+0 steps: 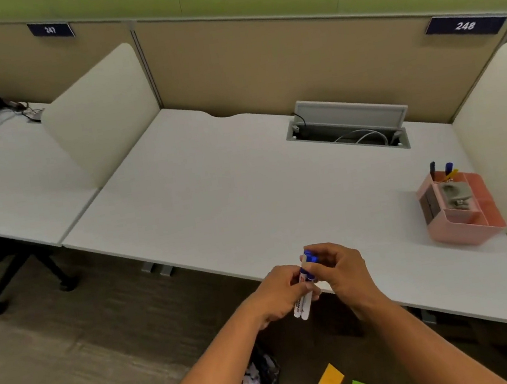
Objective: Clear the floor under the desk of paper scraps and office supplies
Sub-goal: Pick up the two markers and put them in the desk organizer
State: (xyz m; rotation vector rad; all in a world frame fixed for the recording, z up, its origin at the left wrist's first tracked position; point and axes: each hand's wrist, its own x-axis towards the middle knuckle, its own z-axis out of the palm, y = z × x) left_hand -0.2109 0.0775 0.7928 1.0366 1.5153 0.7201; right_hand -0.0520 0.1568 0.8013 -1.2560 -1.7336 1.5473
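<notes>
My left hand [282,292] grips a bundle of blue-capped markers [305,286], long axis near upright, at lower centre of the frame; my right hand [339,269] pinches their caps. The pink organiser [459,210] sits toward the right edge, nearer my right hand, so that hand should carry them across.

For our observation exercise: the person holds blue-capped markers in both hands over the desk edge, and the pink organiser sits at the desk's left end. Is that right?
Not quite. The head view shows the pink organiser at the desk's right end. The rest holds: left hand and right hand hold the markers.
</notes>
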